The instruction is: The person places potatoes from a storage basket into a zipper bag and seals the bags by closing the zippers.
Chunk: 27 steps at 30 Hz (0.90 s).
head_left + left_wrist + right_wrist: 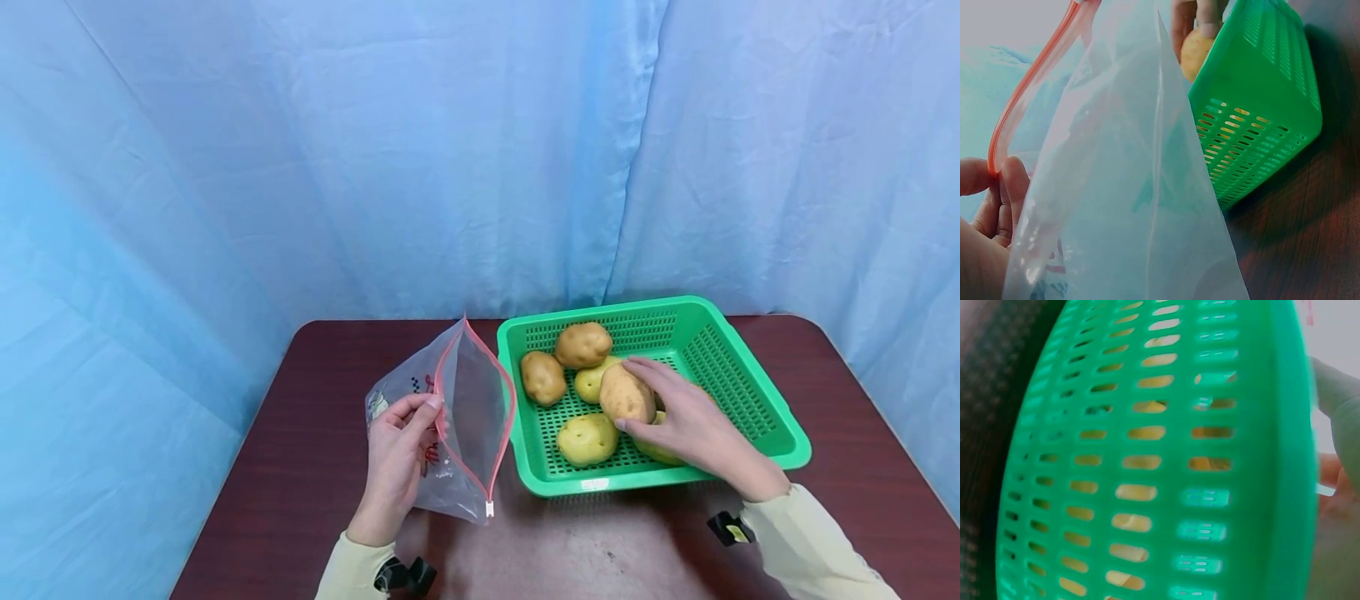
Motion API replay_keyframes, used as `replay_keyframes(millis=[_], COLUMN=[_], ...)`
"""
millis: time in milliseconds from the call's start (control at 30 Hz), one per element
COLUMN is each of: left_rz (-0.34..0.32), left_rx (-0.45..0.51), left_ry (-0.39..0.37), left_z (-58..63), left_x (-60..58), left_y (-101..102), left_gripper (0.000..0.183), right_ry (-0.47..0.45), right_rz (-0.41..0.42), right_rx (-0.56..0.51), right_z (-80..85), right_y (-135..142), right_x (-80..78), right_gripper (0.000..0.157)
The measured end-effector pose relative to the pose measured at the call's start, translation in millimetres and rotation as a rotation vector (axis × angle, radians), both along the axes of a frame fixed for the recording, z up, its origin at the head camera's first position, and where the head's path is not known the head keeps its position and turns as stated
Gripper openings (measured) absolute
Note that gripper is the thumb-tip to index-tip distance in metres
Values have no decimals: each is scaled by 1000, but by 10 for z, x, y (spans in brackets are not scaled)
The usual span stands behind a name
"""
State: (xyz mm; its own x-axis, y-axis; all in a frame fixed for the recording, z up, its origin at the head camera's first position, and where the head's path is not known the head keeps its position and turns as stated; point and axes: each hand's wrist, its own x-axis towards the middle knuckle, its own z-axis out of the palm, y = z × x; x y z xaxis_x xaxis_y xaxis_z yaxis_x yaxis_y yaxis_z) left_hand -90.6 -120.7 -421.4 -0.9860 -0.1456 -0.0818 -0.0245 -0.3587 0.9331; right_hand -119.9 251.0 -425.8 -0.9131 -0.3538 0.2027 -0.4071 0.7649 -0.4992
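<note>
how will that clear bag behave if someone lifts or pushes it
The clear bag will probably flop, since its thin film shows creases. It looks light, with nothing bulky visible inside. The red edging seems slightly springier, bowing out from where the left hand pinches it.

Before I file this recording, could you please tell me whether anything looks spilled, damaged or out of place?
One small oddity: dark specks on the table, in front of the green basket, stand out against the shine; crumbs or scuffs, I cannot tell. Nothing looks amiss with the potatoes or bag.
</note>
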Motion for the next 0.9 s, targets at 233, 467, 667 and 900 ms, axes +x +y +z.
replay_keyframes(millis=[233,467,667,900], left_rz=[3,5,2,2], left_rx=[-5,2,10,38], left_ry=[-3,-2,6,-2], left_z=[-1,2,0,-9], left_x=[-3,-2,-2,-8], left_y=[9,17,41,80], left_gripper=[6,6,7,9], right_ry=[29,73,122,158], right_rz=[-23,-32,-54,-56], right_rx=[-101,-190,-276,-342], right_z=[100,174,224,267], right_y=[-45,-129,-228,-374], right_x=[102,181,255,305], right_gripper=[79,80,81,84])
